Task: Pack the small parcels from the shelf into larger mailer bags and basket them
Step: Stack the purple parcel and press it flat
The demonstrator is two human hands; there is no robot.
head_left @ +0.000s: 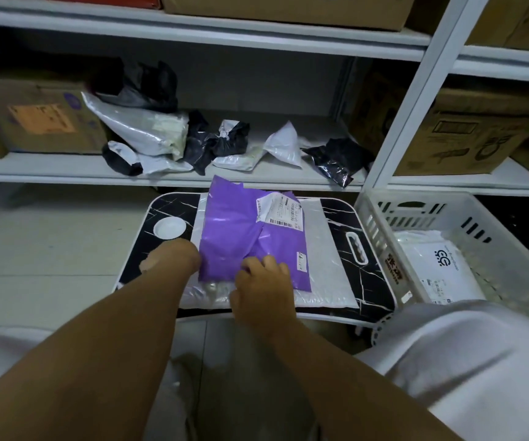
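Observation:
A purple parcel point(241, 230) with a white shipping label lies on a larger white mailer bag point(323, 249), spread flat on a black marble-patterned table point(368, 281). My left hand point(171, 256) is curled at the parcel's left edge, its fingertips hidden under it. My right hand point(263, 281) grips the parcel's near edge, fingers curled on top and thumb by the mailer's shiny flap. Several small black and white parcels point(225, 141) lie on the shelf point(65, 170) behind the table. A white plastic basket point(381, 224) at the right holds one packed white mailer point(438, 265).
Cardboard boxes point(34, 119) stand on the shelf at left, right and above. A white shelf upright point(416, 100) rises between table and basket. A round white recess point(170, 228) sits in the table's left part. Pale tiled floor lies to the left.

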